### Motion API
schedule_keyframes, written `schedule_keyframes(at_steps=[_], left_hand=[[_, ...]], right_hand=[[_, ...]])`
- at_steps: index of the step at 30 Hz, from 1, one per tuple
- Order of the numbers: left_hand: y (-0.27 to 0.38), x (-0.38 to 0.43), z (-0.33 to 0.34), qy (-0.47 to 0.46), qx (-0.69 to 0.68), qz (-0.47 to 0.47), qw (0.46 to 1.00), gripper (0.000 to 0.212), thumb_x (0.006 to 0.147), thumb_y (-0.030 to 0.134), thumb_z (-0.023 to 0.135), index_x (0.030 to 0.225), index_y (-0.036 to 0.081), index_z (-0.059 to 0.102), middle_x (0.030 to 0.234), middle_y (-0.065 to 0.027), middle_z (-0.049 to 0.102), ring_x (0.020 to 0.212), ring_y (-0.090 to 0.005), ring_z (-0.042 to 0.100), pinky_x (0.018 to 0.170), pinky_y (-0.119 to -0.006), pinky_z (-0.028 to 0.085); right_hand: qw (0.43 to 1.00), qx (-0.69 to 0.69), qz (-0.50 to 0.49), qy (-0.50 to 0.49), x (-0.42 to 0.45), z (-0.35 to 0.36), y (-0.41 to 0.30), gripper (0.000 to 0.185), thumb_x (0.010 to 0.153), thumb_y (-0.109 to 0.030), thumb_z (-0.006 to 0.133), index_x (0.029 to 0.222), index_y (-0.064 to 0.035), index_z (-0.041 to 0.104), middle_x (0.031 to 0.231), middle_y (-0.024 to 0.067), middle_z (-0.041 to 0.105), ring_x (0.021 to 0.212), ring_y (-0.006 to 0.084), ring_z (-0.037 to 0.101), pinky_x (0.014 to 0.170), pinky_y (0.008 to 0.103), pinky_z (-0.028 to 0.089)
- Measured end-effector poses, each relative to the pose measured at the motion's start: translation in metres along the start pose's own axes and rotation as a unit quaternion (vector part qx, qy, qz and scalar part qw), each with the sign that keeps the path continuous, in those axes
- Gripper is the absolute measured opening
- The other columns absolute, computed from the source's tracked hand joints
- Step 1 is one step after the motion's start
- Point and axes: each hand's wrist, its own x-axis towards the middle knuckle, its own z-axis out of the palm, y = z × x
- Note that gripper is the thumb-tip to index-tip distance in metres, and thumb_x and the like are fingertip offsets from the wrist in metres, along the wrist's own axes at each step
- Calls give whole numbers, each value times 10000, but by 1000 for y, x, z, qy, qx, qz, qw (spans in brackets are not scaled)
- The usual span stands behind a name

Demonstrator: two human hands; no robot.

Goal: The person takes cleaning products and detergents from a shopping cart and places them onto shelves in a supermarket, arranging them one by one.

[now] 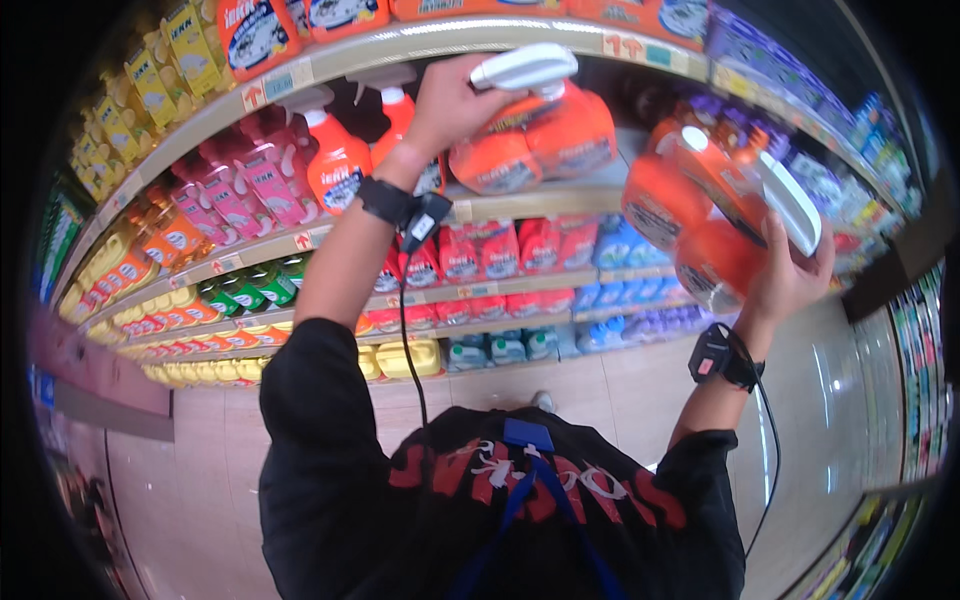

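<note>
My left hand (457, 101) grips the neck of an orange spray bottle with a white trigger head (525, 67). It belongs to a group of orange bottles (570, 135) at the front of an upper shelf. My right hand (795, 274) is closed around the white trigger head (791, 206) of another orange pack, with two bulky bottles (720, 262) side by side, held tilted in front of the shelf. Two more orange spray bottles (337, 161) with white triggers stand left of my left hand. Whether the left bottles rest fully on the shelf, I cannot tell.
Shelf edges (525, 202) with price strips curve across the view. Pink bottles (262, 180) stand left, purple packs (787, 90) right, red bottles (487, 251) below. Yellow jugs (409, 358) line the bottom. Black cables (409, 322) hang from both wrists. Tiled floor (600, 390) lies below.
</note>
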Motion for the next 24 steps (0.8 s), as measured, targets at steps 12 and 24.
schedule_keyframes(at_steps=[12, 24], left_hand=[[-37, 29, 37, -65, 100, 93, 988, 251, 756, 231, 729, 924, 52, 677, 784, -128, 664, 729, -323, 644, 633, -367, 503], [-97, 54, 39, -231, 86, -188, 951, 395, 913, 335, 607, 1202, 65, 631, 1151, -71, 661, 967, -165, 632, 871, -294, 497]], right_hand=[[998, 45, 6, -50, 56, 42, 160, 413, 775, 66, 723, 1149, 114, 554, 1098, 214, 610, 912, 272, 641, 791, 346, 594], [987, 110, 62, -99, 62, 78, 207, 391, 738, 58, 736, 1104, 77, 601, 994, 119, 650, 854, 202, 642, 768, 314, 548]])
